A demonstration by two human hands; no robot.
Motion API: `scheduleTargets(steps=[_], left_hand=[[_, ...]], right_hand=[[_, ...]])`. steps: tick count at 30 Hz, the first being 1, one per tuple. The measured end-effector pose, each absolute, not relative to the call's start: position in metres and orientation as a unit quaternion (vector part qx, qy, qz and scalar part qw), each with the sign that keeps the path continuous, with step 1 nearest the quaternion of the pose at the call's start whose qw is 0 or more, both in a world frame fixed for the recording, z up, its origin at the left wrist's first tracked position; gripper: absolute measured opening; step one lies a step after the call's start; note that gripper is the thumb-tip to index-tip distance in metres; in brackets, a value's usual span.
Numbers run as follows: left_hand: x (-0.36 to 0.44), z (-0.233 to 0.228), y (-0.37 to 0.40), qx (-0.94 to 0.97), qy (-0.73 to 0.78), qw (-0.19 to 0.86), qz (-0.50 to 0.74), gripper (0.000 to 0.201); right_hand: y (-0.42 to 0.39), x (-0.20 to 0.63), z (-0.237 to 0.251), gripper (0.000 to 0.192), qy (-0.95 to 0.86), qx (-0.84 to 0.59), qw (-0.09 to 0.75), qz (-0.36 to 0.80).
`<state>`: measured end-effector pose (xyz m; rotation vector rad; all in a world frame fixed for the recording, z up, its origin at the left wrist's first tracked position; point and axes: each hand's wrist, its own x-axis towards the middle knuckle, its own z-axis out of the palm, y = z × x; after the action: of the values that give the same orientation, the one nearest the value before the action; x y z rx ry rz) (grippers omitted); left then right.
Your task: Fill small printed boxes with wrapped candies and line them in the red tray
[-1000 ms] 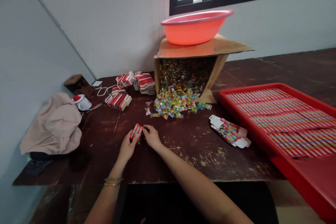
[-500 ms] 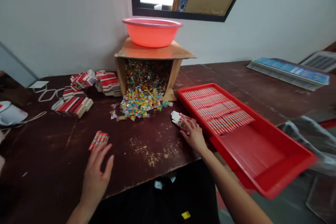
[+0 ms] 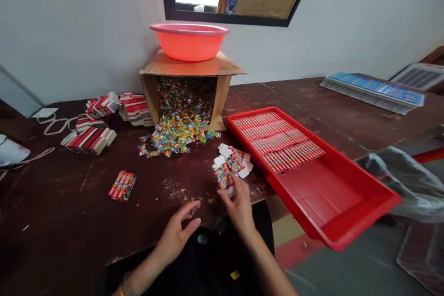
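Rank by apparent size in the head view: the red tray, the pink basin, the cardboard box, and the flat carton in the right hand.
1. red tray, though nearest the camera
2. cardboard box
3. pink basin
4. flat carton in the right hand

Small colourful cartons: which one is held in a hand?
The unfolded colourful carton in the right hand; the filled carton and flat cartons lie on the table, untouched.

A small packing workroom, by the look of it: a worn tabletop (image 3: pixel 69 222) against bare walls carries a tipped carton (image 3: pixel 187 88) spilling wrapped sweets (image 3: pixel 176 132), stacks of flat boxes (image 3: pixel 92 136), and a red tray (image 3: pixel 347 203) lined with rows of filled packs (image 3: pixel 277 141).
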<state>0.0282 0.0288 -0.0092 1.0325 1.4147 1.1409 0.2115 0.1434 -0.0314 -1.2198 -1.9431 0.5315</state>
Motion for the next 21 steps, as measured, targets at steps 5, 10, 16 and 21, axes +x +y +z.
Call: scheduleTargets(steps=[5,10,16,21], left_hand=[[0.018,-0.008,0.030,0.240,0.494,0.624,0.556,0.051],[0.004,-0.004,0.012,0.252,0.502,0.679,0.474,0.029],[0.018,-0.005,0.006,0.295,0.515,0.684,0.424,0.027],[0.026,-0.008,0.009,0.328,0.558,0.653,0.394,0.030]], right_hand=[[0.056,0.168,-0.021,0.065,-0.823,-0.345,0.323,0.314],[0.073,0.174,-0.004,0.043,-0.856,-0.294,0.301,0.301],[0.094,0.170,0.021,0.013,-0.876,-0.215,0.221,0.371],[0.107,0.165,0.036,0.014,-0.847,-0.157,0.115,0.495]])
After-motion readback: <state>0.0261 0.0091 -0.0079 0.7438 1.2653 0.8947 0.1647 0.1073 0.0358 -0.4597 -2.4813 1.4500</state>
